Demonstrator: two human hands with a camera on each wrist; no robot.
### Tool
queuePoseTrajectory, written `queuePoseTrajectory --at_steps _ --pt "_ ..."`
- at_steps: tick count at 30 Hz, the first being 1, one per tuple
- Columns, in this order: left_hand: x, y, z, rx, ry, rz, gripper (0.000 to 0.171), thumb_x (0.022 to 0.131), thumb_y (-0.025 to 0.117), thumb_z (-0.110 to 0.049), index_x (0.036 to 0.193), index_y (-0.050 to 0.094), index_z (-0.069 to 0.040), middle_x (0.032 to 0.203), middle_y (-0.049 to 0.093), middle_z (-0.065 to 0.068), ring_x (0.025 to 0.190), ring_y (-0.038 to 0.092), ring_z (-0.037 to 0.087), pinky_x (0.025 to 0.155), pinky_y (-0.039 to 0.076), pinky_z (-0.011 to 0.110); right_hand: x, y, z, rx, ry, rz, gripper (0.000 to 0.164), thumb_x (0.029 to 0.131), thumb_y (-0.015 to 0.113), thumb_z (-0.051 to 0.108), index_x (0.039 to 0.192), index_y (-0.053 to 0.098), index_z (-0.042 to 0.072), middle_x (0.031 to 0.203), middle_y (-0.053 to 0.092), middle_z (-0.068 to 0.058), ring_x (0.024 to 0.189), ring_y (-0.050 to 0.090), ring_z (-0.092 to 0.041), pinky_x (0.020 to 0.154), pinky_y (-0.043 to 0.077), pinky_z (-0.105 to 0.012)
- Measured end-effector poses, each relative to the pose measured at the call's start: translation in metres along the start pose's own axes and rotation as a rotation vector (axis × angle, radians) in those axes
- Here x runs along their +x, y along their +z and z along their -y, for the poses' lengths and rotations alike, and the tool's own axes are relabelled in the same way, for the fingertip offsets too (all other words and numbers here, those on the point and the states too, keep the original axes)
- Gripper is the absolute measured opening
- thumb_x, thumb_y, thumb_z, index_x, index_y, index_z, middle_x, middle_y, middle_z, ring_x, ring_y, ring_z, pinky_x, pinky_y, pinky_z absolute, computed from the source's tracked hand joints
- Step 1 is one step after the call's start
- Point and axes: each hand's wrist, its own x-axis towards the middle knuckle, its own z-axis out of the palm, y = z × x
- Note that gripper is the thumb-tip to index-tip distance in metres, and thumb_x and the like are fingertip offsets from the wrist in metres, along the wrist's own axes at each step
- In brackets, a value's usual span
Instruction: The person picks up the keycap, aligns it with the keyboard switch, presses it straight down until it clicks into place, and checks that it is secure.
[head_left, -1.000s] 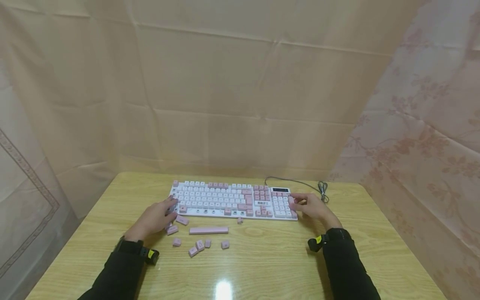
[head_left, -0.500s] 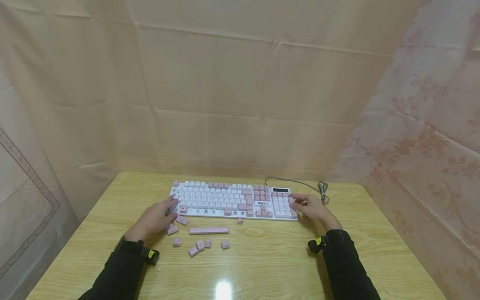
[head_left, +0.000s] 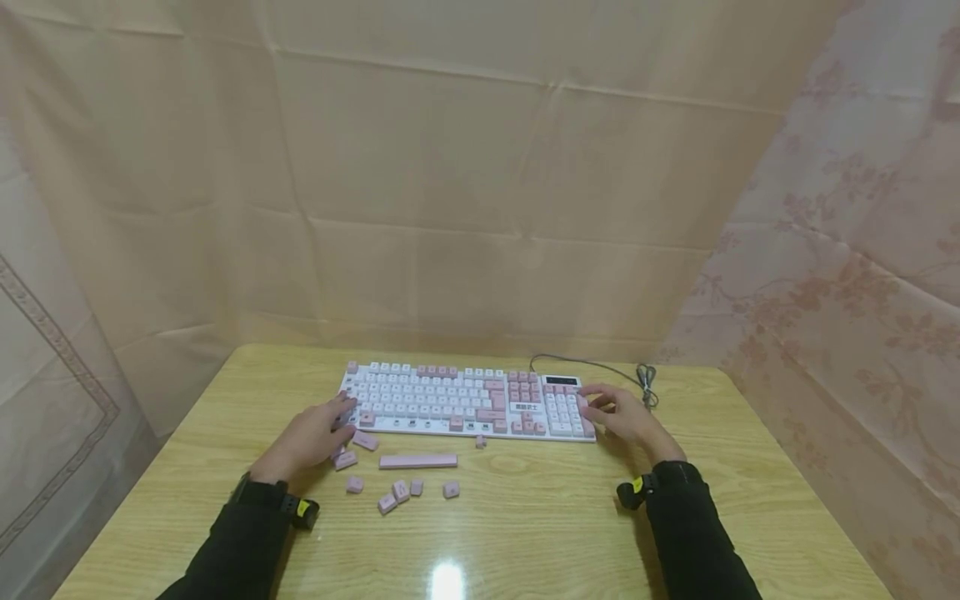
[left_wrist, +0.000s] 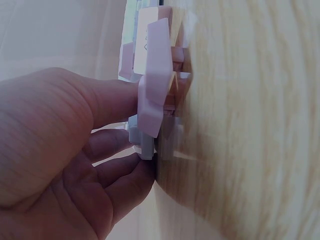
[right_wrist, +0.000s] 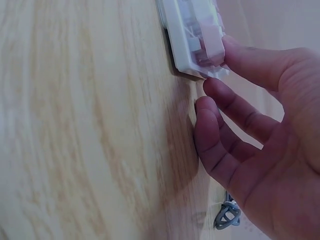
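A white and pink keyboard (head_left: 420,400) lies flat on the table, some key positions in its bottom row and left column bare of caps. My left hand (head_left: 309,433) grips its left end, with thumb in front and fingertips at the side edge; in the left wrist view, pink keycaps (left_wrist: 157,62) overlap the thumb tip. At the other end, my right hand (head_left: 622,414) holds the corner. The right wrist view has that thumb against a pink keycap (right_wrist: 212,44) and the index fingertip at the white case edge; the other fingers curl below.
Several loose pink keycaps (head_left: 401,490) lie in front of the keyboard, with a long pink spacebar (head_left: 417,461) among them. A bundled grey cable (head_left: 646,383) sits behind the right hand. Beige cloth (head_left: 450,208) hangs behind the wooden table (head_left: 540,517).
Hardly anything differs. Both hands stay at the keyboard's ends, and the loose keycaps lie where they were.
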Motion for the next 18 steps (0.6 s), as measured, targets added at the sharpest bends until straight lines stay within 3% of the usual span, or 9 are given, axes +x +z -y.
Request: queuePoseTrajectory --at_steps 8,18 --pt "-0.0007 -0.0008 -0.001 0.004 0.015 -0.007 0.049 0.1 0.062 -0.012 0.144 0.05 0.007 0.151 0.038 0.034 0.135 0.044 0.049 0.109 0.036 0.061 0.0009 -0.0004 0.0027 -0.007 0.104 -0.023 0.043 0.096 0.071 0.031 0.135 0.066 0.012 0.114 0.068 -0.011 0.094 0.06 -0.024 0.071 0.054 -0.032" --pt "-0.0012 -0.0015 -0.0015 -0.001 0.001 -0.003 0.049 0.1 0.062 -0.012 0.144 0.05 0.007 0.152 0.038 0.033 0.136 0.042 0.049 0.109 0.036 0.061 0.0022 -0.003 0.0097 -0.034 0.159 -0.008 0.044 0.096 0.072 0.033 0.136 0.067 0.014 0.115 0.068 -0.013 0.071 0.059 -0.02 0.064 0.049 -0.031"
